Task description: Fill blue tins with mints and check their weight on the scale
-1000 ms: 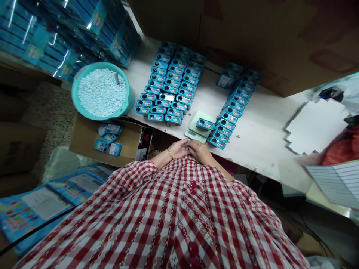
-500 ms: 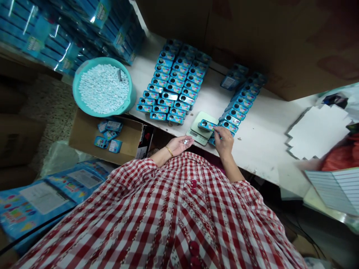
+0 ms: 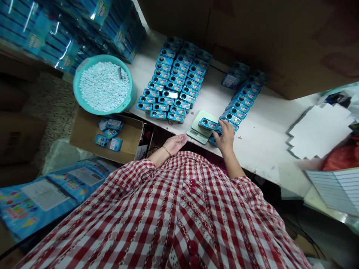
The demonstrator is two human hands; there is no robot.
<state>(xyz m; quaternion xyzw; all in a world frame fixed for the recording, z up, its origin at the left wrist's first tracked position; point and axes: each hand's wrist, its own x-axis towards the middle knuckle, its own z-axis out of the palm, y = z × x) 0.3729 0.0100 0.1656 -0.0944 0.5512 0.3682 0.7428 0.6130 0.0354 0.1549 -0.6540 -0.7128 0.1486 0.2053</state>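
My right hand (image 3: pixel 225 135) has its thumb and fingers on either side of the right end of a small blue tin (image 3: pixel 208 123). This tin, with a dark round opening on its top, rests on a pale green weighing scale (image 3: pixel 195 136). Left of the scale, my left hand (image 3: pixel 176 144) is cupped with the palm turned up. A little white shows by its fingers; most of what lies in the palm is hidden. Beyond the scale stand rows of similar tins (image 3: pixel 172 86), and another row of tins (image 3: pixel 238 112) runs away behind my right hand.
A turquoise tub (image 3: pixel 129 102) full of small white candies (image 3: pixel 103 86), with a scoop in it, stands on the left. Below it, a cardboard box (image 3: pixel 129 144) holds several tins. Wrapped tin packs (image 3: pixel 112 33) are stacked at far left; white card sheets (image 3: pixel 319 130) lie right.
My right thumb and fingers have spread from a pinch to span the tin's end. My left hand has drawn slightly left and tilted, so the white candies in its palm are now mostly hidden.
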